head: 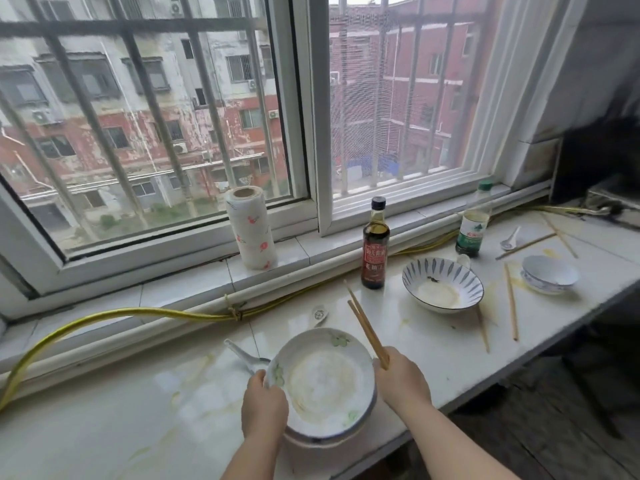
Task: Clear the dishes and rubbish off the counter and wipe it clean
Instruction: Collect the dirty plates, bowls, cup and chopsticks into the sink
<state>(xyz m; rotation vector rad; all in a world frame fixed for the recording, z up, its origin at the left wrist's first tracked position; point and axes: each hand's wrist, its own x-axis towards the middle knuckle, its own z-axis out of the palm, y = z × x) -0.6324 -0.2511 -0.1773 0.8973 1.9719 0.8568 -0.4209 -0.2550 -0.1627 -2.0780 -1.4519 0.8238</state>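
The left hand (265,405) grips the near-left rim of a white ceramic bowl with green leaf prints (325,382), its fingers clamped over the edge so that the fingertips are hidden inside. The bowl is tilted toward the camera, smeared with yellowish residue, and whether its base touches the pale glossy stone surface (138,420) cannot be told. The right hand (403,379), at 3 o'clock of the bowl, is closed in a fist on a pair of light wooden chopsticks (367,329), which slant up toward 11 o'clock; their lower ends are buried in the fist.

At 9 o'clock of the bowl a white ceramic spoon (244,356) lies partly hidden behind the rim. A second small patterned spoon (319,314) lies at 12 o'clock. Further toward 1 o'clock stand a dark glass soy sauce bottle with a red label (375,247) and a white bowl with blue leaf strokes (442,284). Loose chopsticks (511,303) lie to its right, near a small white bowl with blue trim (550,274). A green-labelled clear bottle (472,230) stands behind, with another white spoon (510,239) to its right. A paper towel roll with red flower print (251,228) stands upright on the windowsill (301,247).
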